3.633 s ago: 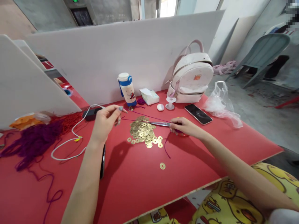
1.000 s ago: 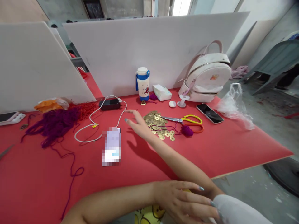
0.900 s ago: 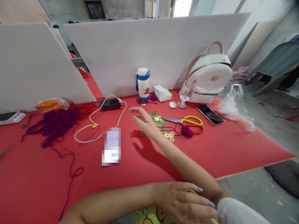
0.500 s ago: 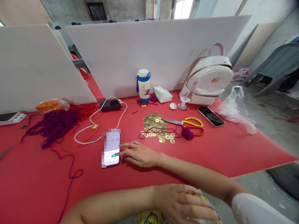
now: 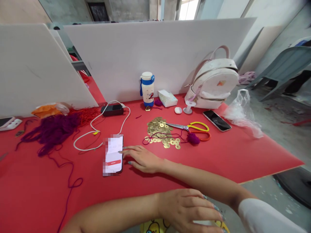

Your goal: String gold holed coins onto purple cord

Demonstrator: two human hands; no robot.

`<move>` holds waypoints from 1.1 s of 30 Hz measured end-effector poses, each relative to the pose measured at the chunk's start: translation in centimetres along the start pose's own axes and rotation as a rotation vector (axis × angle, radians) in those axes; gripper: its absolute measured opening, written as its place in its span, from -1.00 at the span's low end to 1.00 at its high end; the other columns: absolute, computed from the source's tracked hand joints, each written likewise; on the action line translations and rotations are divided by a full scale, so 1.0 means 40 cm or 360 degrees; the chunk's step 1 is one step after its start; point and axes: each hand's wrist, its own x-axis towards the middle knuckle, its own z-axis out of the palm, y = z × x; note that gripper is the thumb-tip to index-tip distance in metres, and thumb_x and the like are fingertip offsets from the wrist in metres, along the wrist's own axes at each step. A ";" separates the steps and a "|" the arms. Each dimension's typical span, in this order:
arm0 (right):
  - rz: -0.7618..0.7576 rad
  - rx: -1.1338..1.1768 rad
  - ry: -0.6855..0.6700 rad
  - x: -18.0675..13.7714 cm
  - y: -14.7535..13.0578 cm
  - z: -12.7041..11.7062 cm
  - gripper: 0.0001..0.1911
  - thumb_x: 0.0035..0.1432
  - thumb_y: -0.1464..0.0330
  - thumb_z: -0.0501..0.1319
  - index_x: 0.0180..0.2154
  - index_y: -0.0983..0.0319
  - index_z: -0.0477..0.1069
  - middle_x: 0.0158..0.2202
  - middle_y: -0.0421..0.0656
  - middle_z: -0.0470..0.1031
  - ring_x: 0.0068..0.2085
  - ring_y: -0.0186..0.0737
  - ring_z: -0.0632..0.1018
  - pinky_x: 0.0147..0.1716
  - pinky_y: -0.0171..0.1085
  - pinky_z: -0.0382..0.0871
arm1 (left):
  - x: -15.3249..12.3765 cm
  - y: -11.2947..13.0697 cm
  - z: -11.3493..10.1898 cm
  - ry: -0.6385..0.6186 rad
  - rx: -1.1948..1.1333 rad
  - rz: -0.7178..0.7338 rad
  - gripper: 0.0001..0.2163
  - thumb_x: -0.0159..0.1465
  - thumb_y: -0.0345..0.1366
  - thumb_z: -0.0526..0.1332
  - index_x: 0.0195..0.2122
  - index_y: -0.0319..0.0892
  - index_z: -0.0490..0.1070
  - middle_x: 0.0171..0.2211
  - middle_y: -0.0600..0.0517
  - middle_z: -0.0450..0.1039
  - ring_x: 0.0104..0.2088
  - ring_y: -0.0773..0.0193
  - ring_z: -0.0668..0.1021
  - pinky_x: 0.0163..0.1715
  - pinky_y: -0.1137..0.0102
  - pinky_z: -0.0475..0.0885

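Reaching in from the right, my right hand [image 5: 144, 159] lies over the red tabletop with its fingers stretched out and nothing held. A fingertip is at the right edge of a lit smartphone [image 5: 114, 154], whose screen has a red button and is partly blurred. My left hand [image 5: 189, 207] is at the near edge, palm down, fingers extended, above yellow cloth [image 5: 155, 226] printed with cartoon chicks. Beyond the right hand is a pile of brass-coloured coins with holes [image 5: 159, 129]. Beside it are scissors [image 5: 199, 126] with yellow and orange handles and a purple yarn ball [image 5: 193, 138].
A white cable [image 5: 80, 149] runs from a black power bank [image 5: 113, 110] to the phone. Purple yarn [image 5: 55, 129] is heaped at left. A bottle [image 5: 147, 89], tissue pack [image 5: 167, 98], white backpack [image 5: 213, 84], second phone [image 5: 217, 120] and plastic bag [image 5: 245, 113] line the back.
The phone screen has switched from a timer with a blue button to a page with a red button. My right fingers have drawn back slightly from the screen. The view has shifted a little.
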 end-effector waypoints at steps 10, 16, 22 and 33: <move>0.0484 -0.0002 0.0404 0.106 0.074 0.024 -0.60 0.28 0.41 0.08 0.15 0.27 0.21 0.11 0.02 0.38 0.16 -0.09 0.36 0.15 -0.05 0.25 | -0.012 0.000 0.000 -0.0156 -0.0047 -0.0066 -0.72 0.29 -0.06 0.06 -0.16 0.06 0.52 0.03 0.05 0.48 0.04 0.28 0.49 0.04 0.40 0.43; 0.0285 0.0044 0.0421 0.134 0.092 0.016 -0.64 0.26 0.50 0.05 0.08 0.27 0.25 0.10 -0.03 0.40 0.16 -0.16 0.35 0.18 -0.09 0.21 | -0.025 -0.010 0.001 -0.0041 0.0032 -0.0306 -0.78 0.30 -0.19 0.09 -0.12 -0.05 0.47 0.03 0.02 0.47 0.06 0.29 0.45 0.13 0.37 0.33; 0.0113 -0.0061 0.0389 0.064 0.084 -0.069 -0.64 0.24 0.52 0.01 0.06 0.25 0.28 0.08 -0.03 0.41 0.12 -0.18 0.38 0.15 -0.12 0.25 | -0.037 -0.058 -0.032 0.0104 0.0103 -0.0607 -0.78 0.30 -0.30 0.06 -0.04 -0.12 0.35 -0.05 -0.04 0.47 0.05 0.28 0.43 0.10 0.32 0.33; 0.0435 -0.0482 0.0568 -0.208 0.146 -0.326 -0.79 0.27 0.44 0.05 -0.11 0.20 0.40 -0.09 -0.05 0.51 -0.01 -0.07 0.46 0.02 -0.07 0.33 | -0.084 -0.200 -0.140 0.0378 0.0503 -0.1543 -0.65 0.27 -0.47 0.02 0.09 -0.18 0.22 0.04 -0.17 0.37 0.09 0.11 0.38 0.16 0.07 0.15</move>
